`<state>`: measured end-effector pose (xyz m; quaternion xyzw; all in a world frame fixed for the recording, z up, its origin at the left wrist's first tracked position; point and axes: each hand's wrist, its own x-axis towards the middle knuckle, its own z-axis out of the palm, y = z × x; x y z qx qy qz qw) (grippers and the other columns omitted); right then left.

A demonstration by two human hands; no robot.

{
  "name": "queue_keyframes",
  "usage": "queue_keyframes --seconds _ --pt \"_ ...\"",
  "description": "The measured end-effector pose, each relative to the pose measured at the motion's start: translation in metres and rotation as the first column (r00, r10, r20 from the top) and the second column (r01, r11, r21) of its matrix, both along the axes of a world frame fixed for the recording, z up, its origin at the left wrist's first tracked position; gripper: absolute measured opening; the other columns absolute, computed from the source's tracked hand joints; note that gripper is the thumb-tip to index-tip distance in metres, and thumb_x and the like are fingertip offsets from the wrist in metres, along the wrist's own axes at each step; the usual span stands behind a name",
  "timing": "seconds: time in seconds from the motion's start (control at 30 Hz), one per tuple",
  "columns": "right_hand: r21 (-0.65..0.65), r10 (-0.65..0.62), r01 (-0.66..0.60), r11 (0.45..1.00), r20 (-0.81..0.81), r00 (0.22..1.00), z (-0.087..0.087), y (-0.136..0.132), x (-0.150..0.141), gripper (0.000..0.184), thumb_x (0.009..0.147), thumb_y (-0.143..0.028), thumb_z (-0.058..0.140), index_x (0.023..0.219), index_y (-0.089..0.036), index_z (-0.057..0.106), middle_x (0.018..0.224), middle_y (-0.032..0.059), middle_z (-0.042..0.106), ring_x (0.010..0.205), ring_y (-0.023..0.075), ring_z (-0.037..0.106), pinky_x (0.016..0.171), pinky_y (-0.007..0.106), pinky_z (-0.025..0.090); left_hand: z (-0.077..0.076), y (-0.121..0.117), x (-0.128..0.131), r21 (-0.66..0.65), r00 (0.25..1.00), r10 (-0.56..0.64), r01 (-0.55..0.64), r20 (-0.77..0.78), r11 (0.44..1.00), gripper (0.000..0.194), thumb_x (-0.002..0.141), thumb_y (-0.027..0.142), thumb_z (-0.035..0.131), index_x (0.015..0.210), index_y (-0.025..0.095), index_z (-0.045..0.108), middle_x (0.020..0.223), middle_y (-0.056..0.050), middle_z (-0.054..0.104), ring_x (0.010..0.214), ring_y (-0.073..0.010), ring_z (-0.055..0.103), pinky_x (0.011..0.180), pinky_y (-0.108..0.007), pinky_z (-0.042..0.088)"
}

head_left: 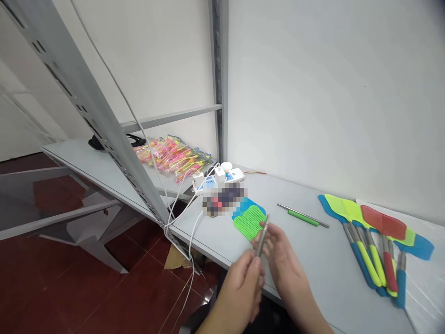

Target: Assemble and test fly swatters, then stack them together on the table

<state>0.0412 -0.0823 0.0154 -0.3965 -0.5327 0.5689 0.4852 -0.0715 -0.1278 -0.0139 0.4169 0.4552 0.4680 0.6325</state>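
Metal rod (263,239) upright-tilted, lower end inside left grip (245,283).

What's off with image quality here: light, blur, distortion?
Head view: soft, fairly even light, no hard shadows on the table; wide-angle stretch toward the edges, upper right corner dark; right hand looks slightly motion-blurred; glints on the plastic bags; pixelated patch hides detail beside the blue piece.

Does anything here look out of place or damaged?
White cables sag off the table toward the floor, near a ragged piece of cardboard lying below; both look untidy. I see nothing spilled or broken.
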Motion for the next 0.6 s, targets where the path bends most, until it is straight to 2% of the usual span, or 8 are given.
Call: queue_keyframes --seconds 0.03,0.07,0.13,0.2,0.27,0.33,0.43,0.6 --pt "0.103 -0.062 0.043 0.994 0.197 0.978 -0.007 0.003 0.005 0.039 0.096 -0.051 0.041 0.126 -0.028 0.049 0.106 0.0085 0.059 0.096 0.0231 0.058 0.078 0.038 0.046 0.000 0.004 -0.005 0.000 0.999 0.043 -0.043 0.005 0.999 0.034 0.098 0.052 0.034 0.084 0.023 0.043 0.062 0.008 0.036 0.039 -0.0070 0.026 0.035 -0.020 0.028" --pt "0.211 -0.144 0.064 0.975 0.392 0.909 -0.013 0.007 0.009 0.038 0.096 -0.047 0.042 0.128 -0.027 0.048 0.113 0.0109 0.058 0.105 0.0267 0.056 0.086 0.042 0.044 0.002 0.009 -0.012 0.038 0.995 0.098 -0.097 -0.027 0.995 0.036 0.099 0.052 0.034 0.080 0.022 0.042 0.064 0.007 0.039 0.041 -0.0077 0.033 0.039 -0.022 0.035" --pt "0.362 -0.294 0.032 0.932 0.698 0.654 -0.022 0.017 0.016 0.035 0.094 -0.041 0.045 0.123 -0.023 0.052 0.111 0.0139 0.058 0.105 0.0325 0.055 0.088 0.049 0.040 0.007 0.022 -0.026 0.171 0.960 0.226 -0.198 -0.167 0.965 0.039 0.100 0.049 0.033 0.075 0.021 0.044 0.066 0.004 0.045 0.053 -0.0107 0.048 0.057 -0.025 0.045" --pt "0.396 -0.350 -0.037 0.918 0.848 0.398 -0.028 0.025 0.018 0.028 0.091 -0.038 0.048 0.112 -0.021 0.057 0.100 0.0136 0.060 0.094 0.0337 0.057 0.081 0.049 0.039 0.012 0.037 -0.039 0.296 0.882 0.341 -0.248 -0.324 0.922 0.040 0.101 0.046 0.032 0.074 0.021 0.049 0.072 0.001 0.054 0.070 -0.0143 0.055 0.074 -0.029 0.045" --pt "0.353 -0.319 -0.093 0.931 0.909 0.267 -0.032 0.030 0.018 0.018 0.092 -0.035 0.048 0.098 -0.021 0.058 0.090 0.0105 0.062 0.084 0.0308 0.059 0.075 0.046 0.037 0.014 0.052 -0.046 0.364 0.810 0.406 -0.258 -0.424 0.895 0.038 0.102 0.044 0.032 0.083 0.021 0.057 0.086 -0.002 0.062 0.084 -0.0173 0.058 0.083 -0.031 0.043" --pt "0.298 -0.264 -0.123 0.947 0.936 0.235 -0.034 0.031 0.019 0.019 0.094 -0.033 0.044 0.083 -0.023 0.054 0.081 0.0069 0.062 0.073 0.0264 0.058 0.072 0.043 0.036 0.014 0.065 -0.049 0.390 0.779 0.424 -0.251 -0.463 0.886 0.036 0.102 0.042 0.031 0.098 0.022 0.061 0.103 -0.004 0.066 0.095 -0.0194 0.059 0.089 -0.033 0.042" --pt "0.276 -0.237 -0.128 0.953 0.937 0.255 -0.035 0.033 0.026 0.031 0.097 -0.033 0.036 0.070 -0.024 0.047 0.071 0.0038 0.062 0.061 0.0221 0.053 0.067 0.039 0.034 0.011 0.079 -0.046 0.414 0.780 0.417 -0.224 -0.467 0.882 0.035 0.102 0.041 0.031 0.112 0.022 0.059 0.120 -0.007 0.064 0.114 -0.0206 0.057 0.098 -0.034 0.039" --pt "0.311 -0.267 -0.128 0.942 0.923 0.277 -0.028 0.047 0.040 0.019 0.095 -0.037 0.044 0.085 -0.022 0.052 0.084 0.0053 0.067 0.070 0.0233 0.057 0.074 0.039 0.034 0.005 0.088 -0.039 0.388 0.753 0.370 -0.166 -0.544 0.907 0.033 0.102 0.042 0.031 0.101 0.021 0.057 0.107 -0.010 0.068 0.113 -0.0243 0.059 0.093 -0.036 0.043"
